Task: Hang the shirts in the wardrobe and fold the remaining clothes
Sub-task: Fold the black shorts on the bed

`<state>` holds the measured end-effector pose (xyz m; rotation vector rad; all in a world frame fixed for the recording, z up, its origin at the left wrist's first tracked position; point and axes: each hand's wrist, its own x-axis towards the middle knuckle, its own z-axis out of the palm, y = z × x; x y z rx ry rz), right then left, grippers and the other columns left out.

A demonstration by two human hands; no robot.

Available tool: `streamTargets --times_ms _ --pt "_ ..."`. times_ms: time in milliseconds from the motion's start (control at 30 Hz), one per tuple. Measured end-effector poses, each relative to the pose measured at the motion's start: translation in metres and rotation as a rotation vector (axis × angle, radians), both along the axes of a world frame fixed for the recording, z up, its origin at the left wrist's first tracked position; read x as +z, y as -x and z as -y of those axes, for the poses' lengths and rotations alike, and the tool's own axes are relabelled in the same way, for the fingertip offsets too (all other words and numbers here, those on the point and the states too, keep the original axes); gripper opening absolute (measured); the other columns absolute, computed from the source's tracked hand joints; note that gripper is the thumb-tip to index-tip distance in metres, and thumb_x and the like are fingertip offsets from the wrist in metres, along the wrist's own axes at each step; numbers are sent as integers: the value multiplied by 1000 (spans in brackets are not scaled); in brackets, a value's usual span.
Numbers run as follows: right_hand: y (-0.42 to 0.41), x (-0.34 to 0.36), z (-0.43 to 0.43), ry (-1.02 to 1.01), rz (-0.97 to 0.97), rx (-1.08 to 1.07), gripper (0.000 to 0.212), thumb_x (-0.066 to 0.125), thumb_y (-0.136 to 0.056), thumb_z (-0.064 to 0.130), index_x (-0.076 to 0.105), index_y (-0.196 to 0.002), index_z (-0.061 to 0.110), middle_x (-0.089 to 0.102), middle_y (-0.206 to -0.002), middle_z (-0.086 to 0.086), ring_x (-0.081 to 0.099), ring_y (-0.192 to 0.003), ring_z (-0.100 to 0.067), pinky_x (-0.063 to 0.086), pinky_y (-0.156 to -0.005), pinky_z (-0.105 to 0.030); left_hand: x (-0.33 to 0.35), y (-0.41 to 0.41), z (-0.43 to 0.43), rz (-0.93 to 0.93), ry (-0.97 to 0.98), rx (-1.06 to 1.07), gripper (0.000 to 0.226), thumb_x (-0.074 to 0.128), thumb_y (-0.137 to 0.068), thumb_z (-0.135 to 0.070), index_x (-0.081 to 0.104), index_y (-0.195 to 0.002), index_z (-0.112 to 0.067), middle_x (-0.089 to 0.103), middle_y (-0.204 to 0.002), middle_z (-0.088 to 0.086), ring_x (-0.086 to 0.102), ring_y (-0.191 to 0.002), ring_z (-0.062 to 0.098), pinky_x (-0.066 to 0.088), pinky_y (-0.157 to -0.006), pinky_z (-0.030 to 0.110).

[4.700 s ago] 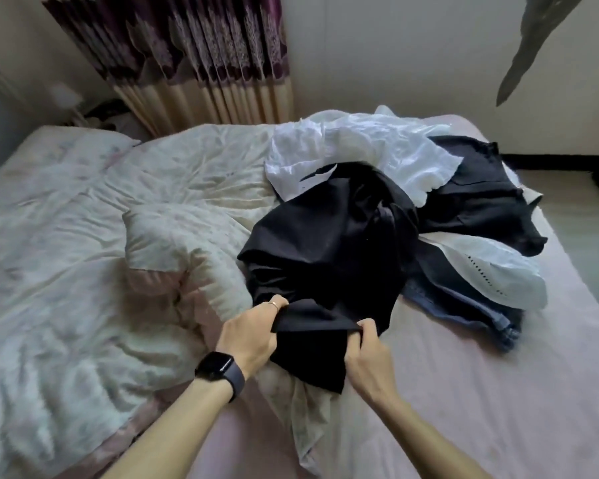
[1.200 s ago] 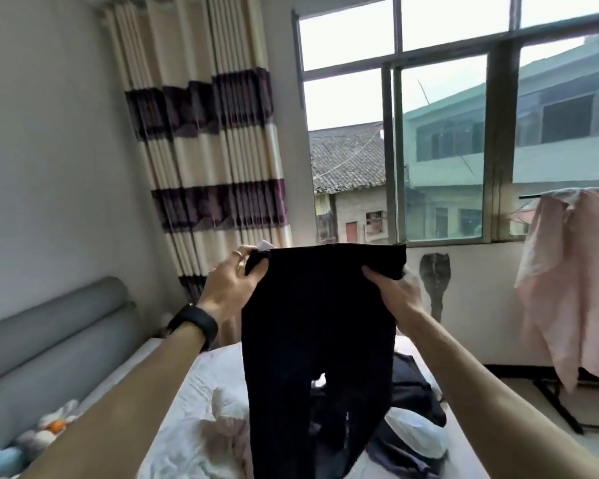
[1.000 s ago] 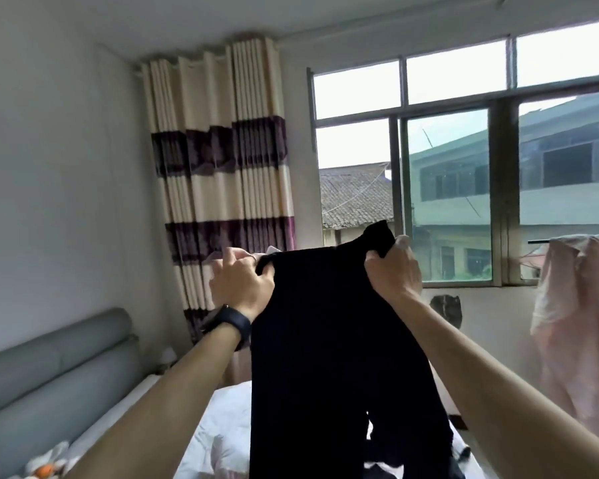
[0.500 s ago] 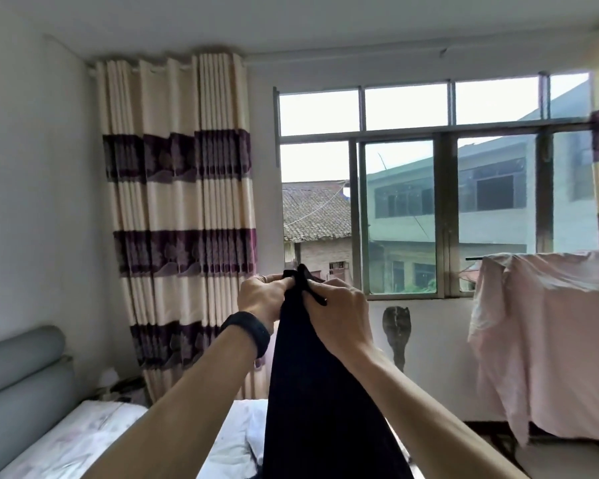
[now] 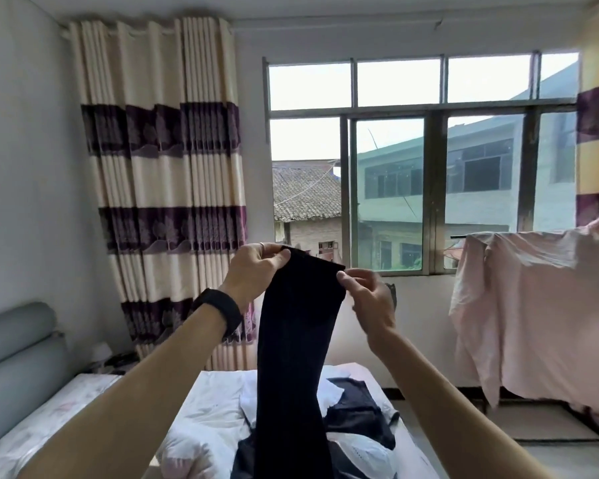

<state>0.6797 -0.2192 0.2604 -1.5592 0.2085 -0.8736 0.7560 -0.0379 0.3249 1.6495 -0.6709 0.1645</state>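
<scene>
Over bed [image 5: 215, 392], left hand [image 5: 255, 274] and right hand [image 5: 370, 299] pinch black trousers [image 5: 294, 340].

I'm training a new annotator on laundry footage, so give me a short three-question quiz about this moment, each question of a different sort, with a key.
1. True or false: the left hand and right hand each pinch the top edge of the black garment, which hangs down.
2. The pink cloth is: A) over the headboard; B) hanging up on the person's right; C) on the floor.
3. Fill in: the remaining clothes lie heaped on the ____.
Key: 1 true; 2 B; 3 bed.
</scene>
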Motion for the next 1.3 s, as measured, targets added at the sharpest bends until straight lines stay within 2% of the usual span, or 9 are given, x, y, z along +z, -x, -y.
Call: streamTargets --times_ms 67,167,267,367,500,633,833,1100,1300 --pt "2 -7 2 -101 -167 191 67 79 -81 44 50 -137 21 59 -127 7 54 -117 -18 43 -101 -44 7 8 -11 -10 48 -69 17 63 -97 -12 70 -111 -4 75 -99 8 71 -82 14 59 -74 26" --pt "6 12 -5 -157 -103 397 50 80 -81 31 65 -126 16 74 -115 3 68 -107 -16 52 -86 -34 23 16 -29 17 60 -94 17 60 -100 -15 68 -114 -11 75 -107 5 72 -93 16 58 -89 34" --pt "11 52 -16 41 96 142 30 85 -79 25 75 -107 19 77 -98 0 74 -87 -14 59 -76 -24 46 16 -46 233 -37 146 18 60 -100 -26 66 -114 -16 73 -107 -2 68 -103 17 54 -96 35" --pt "19 95 -32 292 169 -62 35 86 -75 40 73 -105 27 75 -92 13 71 -86 -6 57 -78 -22 76 28 -58 407 -32 353 30 55 -102 -33 61 -125 -14 62 -111 -7 60 -103 12 46 -89 24" --pt "42 132 -45 410 245 -181 36 82 -75 51 64 -101 34 69 -91 19 67 -87 -2 52 -79 -22 99 47 -57 467 68 425 34 46 -105 -36 55 -130 -16 56 -107 -7 55 -97 13 42 -85 26" --pt "67 151 -54 463 251 -222 44 82 -77 50 55 -102 26 66 -85 17 62 -75 4 46 -59 -12 103 61 -55 481 56 497 35 38 -107 -36 53 -130 -14 61 -101 0 60 -90 23 48 -80 35" --pt "96 157 -41 525 167 -203 40 79 -78 51 53 -97 28 62 -85 17 61 -76 1 43 -60 -15 96 86 -40 467 -22 534 33 30 -109 -34 52 -118 -11 55 -82 -4 61 -84 29 42 -70 37" --pt "103 148 -11 508 79 -167 49 81 -73 54 58 -104 24 65 -97 10 65 -89 -11 55 -75 -30 84 95 -13 462 -142 571 28 30 -109 -27 53 -114 -11 54 -93 0 54 -85 26 38 -74 36" --pt "67 117 24 528 3 -210 57 81 -74 53 56 -117 25 64 -107 8 64 -95 -15 51 -79 -29 51 50 21 430 -211 490 26 33 -107 -26 53 -115 -11 58 -98 2 57 -89 26 40 -75 36"
